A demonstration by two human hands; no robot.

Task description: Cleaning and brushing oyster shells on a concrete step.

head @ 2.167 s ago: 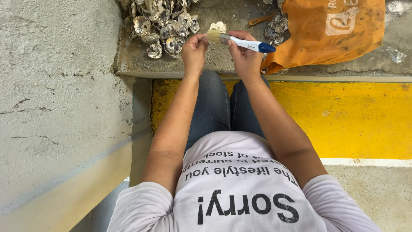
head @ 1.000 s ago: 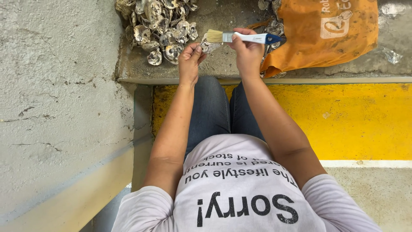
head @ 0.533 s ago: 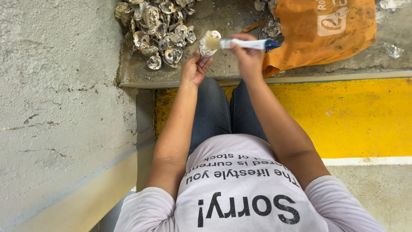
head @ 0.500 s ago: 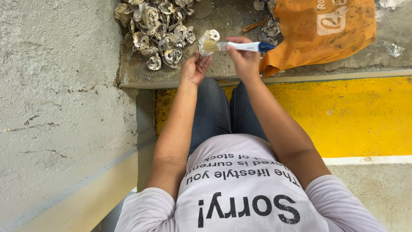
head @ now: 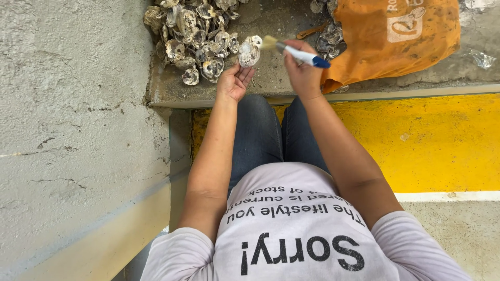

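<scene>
- Near me: grey shirt, jeans; yellow floor strip (head: 427,140) to the right.
- My left hand (head: 234,83) pinches one oyster shell (head: 249,51) by its lower end, above the concrete ledge's (head: 271,83) near edge.
- My right hand (head: 303,70) is closed around a white-and-blue brush (head: 297,52), bristles touching the shell.
- Far-left ledge: shell pile (head: 192,36).
- Far right: orange bag (head: 396,36), more shells at its left edge.

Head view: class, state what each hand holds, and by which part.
Left hand holds a pale rough oyster shell by its lower edge; right hand grips a white-and-blue-handled paintbrush around its handle.
</scene>
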